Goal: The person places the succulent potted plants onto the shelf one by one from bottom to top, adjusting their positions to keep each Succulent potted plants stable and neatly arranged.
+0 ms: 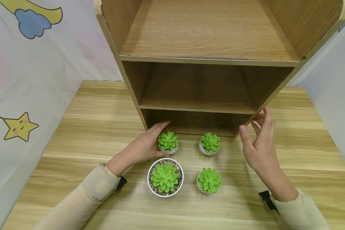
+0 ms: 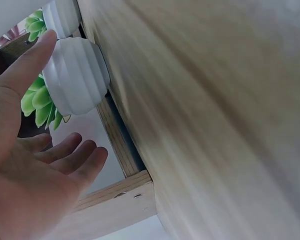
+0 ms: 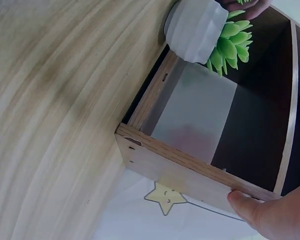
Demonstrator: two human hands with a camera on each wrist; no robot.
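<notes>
My left hand (image 1: 145, 143) reaches around a small potted succulent (image 1: 168, 141) at the front left of the wooden shelf (image 1: 201, 110). Its thumb and fingers are spread on either side of the plant; in the left wrist view a gap shows between the fingers and the ribbed white pot (image 2: 77, 77). At the shelf's lower right edge is my right hand (image 1: 260, 147), with fingers loosely extended. In the right wrist view, its thumb (image 3: 247, 205) lies at the edge of the side panel (image 3: 190, 172). Another small succulent (image 1: 210, 142) stands between the hands.
A larger succulent in a round white pot with pebbles (image 1: 165, 177) stands just in front of my left hand. To its right is another small succulent (image 1: 209, 180). The shelf rises at the back of the wood-grain table (image 1: 83, 127), with patterned cloth (image 1: 46, 80) around it.
</notes>
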